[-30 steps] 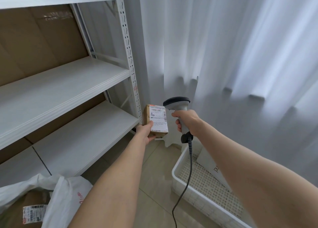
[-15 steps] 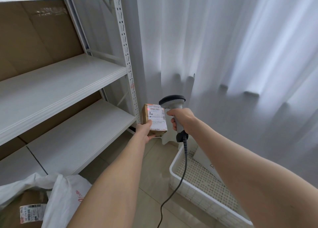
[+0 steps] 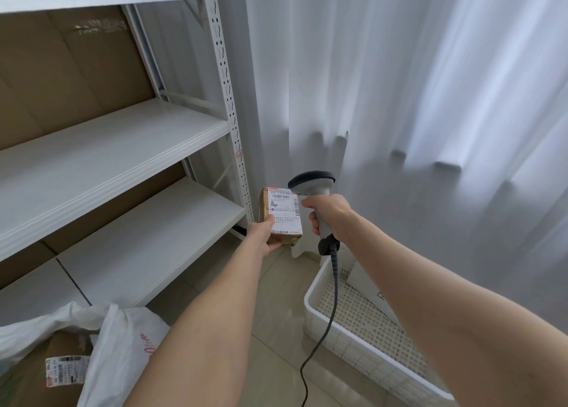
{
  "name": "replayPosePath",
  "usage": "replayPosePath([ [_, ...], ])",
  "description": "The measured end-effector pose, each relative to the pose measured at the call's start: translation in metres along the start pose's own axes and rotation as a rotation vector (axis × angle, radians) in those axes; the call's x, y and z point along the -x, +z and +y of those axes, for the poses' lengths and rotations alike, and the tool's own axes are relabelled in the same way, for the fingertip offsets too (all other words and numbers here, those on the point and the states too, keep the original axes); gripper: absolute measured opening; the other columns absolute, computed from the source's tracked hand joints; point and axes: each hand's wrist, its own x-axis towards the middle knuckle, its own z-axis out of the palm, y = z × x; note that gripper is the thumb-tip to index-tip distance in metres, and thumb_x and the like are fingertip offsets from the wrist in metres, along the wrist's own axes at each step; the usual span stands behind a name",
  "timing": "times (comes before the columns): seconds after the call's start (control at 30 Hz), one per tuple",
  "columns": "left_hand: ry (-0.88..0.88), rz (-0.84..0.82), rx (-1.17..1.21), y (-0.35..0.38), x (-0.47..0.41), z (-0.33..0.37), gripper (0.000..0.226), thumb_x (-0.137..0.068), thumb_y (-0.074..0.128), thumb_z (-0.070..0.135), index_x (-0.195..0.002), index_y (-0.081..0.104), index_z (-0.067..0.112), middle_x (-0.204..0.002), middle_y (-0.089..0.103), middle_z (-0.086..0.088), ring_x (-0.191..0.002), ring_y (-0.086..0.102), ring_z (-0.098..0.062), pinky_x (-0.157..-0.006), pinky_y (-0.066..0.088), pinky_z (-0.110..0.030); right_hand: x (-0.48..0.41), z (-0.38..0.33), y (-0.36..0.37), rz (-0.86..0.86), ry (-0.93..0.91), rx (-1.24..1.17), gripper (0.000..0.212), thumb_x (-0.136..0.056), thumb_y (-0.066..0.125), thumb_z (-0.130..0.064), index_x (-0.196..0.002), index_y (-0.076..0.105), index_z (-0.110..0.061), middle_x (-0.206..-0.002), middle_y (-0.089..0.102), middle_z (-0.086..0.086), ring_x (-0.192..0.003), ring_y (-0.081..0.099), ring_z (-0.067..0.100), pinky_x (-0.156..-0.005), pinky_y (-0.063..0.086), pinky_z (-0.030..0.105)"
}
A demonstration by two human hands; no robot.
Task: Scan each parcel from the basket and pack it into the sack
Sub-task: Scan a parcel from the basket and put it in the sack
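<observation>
1. Cardboard parcel (image 3: 265, 205) held up in left grip (image 3: 266, 237), label (image 3: 285, 214) facing the scanner (image 3: 310, 180) for reading
2. Its handle is clenched in right grip (image 3: 329, 213), head just beside the label
3. Open sack (image 3: 123, 329) waits at lower left

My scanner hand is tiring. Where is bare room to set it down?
Bare: the white middle shelf board and lower shelf board; the tiled floor strip between the white plastic sack and the white perforated basket. Crowded: the basket holds a flat white parcel, the sack a brown cardboard box.
</observation>
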Motion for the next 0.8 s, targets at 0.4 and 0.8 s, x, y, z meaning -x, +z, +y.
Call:
replayPosePath([
  [0.4,0.063,0.133,0.001,-0.024,0.068,-0.008,0.046,-0.082,0.073,0.028,-0.121,0.055,0.012,-0.111,0.067,-0.010,-0.092,0.065,-0.024,-0.085,0.056,-0.043,0.000,0.026,0.000,-0.288,-0.044,-0.155,0.040,-0.087,0.070,-0.031,-0.118,0.057,-0.008,-0.081,0.063,0.007,-0.063,0.059,0.019,-0.062,0.051,0.031],
  [0.8,0.264,0.693,0.193,-0.245,0.178,0.002,0.056,-0.080,0.073,0.042,-0.125,0.051,0.016,-0.120,0.064,-0.006,-0.100,0.063,-0.019,-0.081,0.055,-0.030,0.059,0.083,0.169,-0.486,0.110,-0.110,0.028,-0.084,0.075,-0.016,-0.106,0.059,-0.008,-0.079,0.063,0.007,-0.058,0.054,0.014,-0.056,0.050,0.028],
])
